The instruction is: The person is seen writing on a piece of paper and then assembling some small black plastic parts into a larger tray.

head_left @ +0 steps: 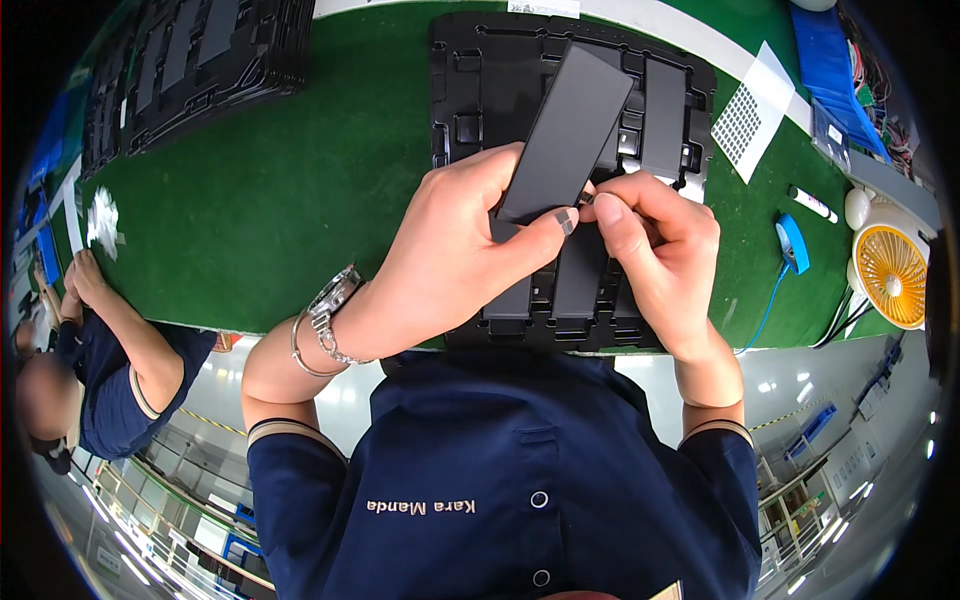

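Observation:
My left hand (450,235) grips a flat, dark grey rectangular block (572,125), tilted over a black moulded tray (468,95). Its thumb lies along the block's lower end, with small dark grey squares on the thumb tip. At the block's lower right corner, my right hand (665,245) pinches a tiny dark piece (587,199) between thumb and forefinger; I cannot make out what kind it is. More dark grey blocks lie in the tray's slots, among them an upright block (663,120) to the right. My hands hide part of the tray.
Stacked black trays (200,70) stand at the far left of the green table (300,170). To the right lie a sheet of small dark squares (750,115), a white marker (813,204), a blue corded band (792,244) and an orange-and-white fan (890,275). A co-worker (130,370) sits at left.

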Available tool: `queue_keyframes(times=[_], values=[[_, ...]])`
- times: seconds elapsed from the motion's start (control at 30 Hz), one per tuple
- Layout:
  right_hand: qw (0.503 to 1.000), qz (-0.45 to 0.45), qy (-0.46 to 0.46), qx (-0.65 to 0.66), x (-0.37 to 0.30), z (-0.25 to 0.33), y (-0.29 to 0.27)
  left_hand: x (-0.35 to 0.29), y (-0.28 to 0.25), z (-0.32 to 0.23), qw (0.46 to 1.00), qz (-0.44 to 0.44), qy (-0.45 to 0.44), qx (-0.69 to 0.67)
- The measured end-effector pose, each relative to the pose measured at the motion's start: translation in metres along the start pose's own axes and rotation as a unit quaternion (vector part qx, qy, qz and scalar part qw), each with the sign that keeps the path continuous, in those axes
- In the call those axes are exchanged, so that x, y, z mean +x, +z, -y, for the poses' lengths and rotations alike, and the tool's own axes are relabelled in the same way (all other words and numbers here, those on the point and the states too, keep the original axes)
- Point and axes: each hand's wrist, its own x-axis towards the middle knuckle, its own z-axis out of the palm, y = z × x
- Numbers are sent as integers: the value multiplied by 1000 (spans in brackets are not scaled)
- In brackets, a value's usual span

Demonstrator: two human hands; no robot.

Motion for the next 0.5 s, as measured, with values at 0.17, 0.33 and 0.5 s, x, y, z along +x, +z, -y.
queue_keyframes(times=[0.17,0.33,0.5], values=[[1000,4,7,5,0,0,0,0,0,-1,1000,-1,7,8],[1000,6,8,-1,0,1,0,-1,0,3,1000,-3,17,21],[1000,1,3,2,0,-1,1,0,0,3,1000,-2,16,16]])
